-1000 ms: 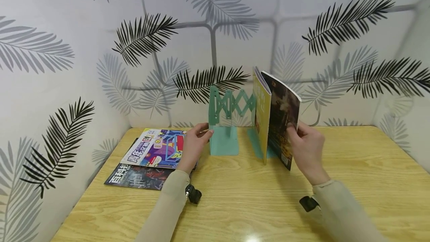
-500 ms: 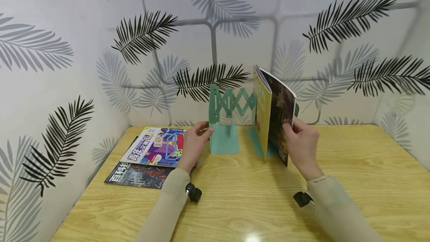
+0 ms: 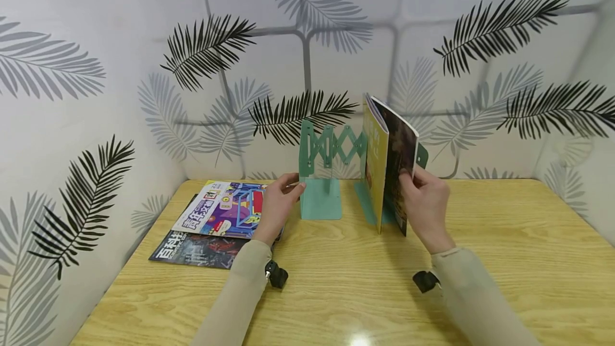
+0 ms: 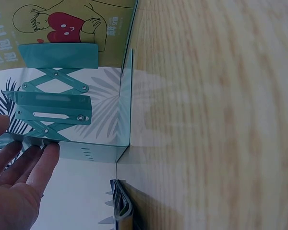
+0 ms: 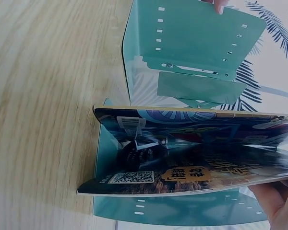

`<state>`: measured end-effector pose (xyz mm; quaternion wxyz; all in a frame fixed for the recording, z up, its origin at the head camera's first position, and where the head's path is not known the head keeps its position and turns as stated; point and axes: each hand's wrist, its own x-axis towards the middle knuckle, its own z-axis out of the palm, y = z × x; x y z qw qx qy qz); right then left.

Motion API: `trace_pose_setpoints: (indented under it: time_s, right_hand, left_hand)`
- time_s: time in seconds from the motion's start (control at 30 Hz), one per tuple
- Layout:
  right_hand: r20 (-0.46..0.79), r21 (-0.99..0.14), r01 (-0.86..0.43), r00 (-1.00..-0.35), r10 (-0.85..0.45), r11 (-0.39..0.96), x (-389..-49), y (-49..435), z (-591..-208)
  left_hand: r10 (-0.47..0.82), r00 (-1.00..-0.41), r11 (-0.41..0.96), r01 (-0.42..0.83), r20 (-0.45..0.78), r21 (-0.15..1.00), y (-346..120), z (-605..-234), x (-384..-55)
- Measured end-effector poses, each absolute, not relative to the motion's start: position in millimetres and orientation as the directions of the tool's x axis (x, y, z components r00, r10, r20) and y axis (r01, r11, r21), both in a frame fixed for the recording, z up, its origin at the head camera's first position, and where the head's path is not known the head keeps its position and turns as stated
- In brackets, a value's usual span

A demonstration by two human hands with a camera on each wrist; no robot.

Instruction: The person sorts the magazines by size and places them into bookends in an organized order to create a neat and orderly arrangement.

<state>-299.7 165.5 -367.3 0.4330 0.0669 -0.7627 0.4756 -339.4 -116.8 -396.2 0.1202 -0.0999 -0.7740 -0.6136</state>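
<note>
A teal expandable bookend (image 3: 321,203) with a lattice middle stands against the back wall. My left hand (image 3: 277,206) holds its left end plate, thumb in front and fingers on the outer side in the left wrist view. Toward the right end a yellow-covered magazine (image 3: 375,167) stands upright in it. Beside that, a dark magazine (image 3: 397,146) stands slightly fanned away from the yellow one. My right hand (image 3: 426,204) pinches the dark magazine's near edge, thumb on its cover. In the right wrist view the bookend's right plate (image 5: 197,211) shows beyond the dark magazine.
A purple-and-white magazine (image 3: 226,210) lies over another dark magazine (image 3: 202,250) at the left of the wooden table (image 3: 336,292). The patterned wall (image 3: 269,68) rises right behind the bookend.
My right hand has moved left with the dark magazine, bringing its near edge closer to the yellow one. The bookend's right plate has come into view behind it. My left hand stays put.
</note>
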Motion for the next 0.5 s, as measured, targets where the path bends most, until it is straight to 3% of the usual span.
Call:
trace_pose_setpoints:
  time_s: [0.5]
  right_hand:
    - [0.715,-0.671,-0.484,-0.623,0.318,0.562,-307.2,159.1,-366.4]
  left_hand:
    - [0.013,-0.951,0.236,0.304,0.310,0.923,-117.4,-397.4,-338.7]
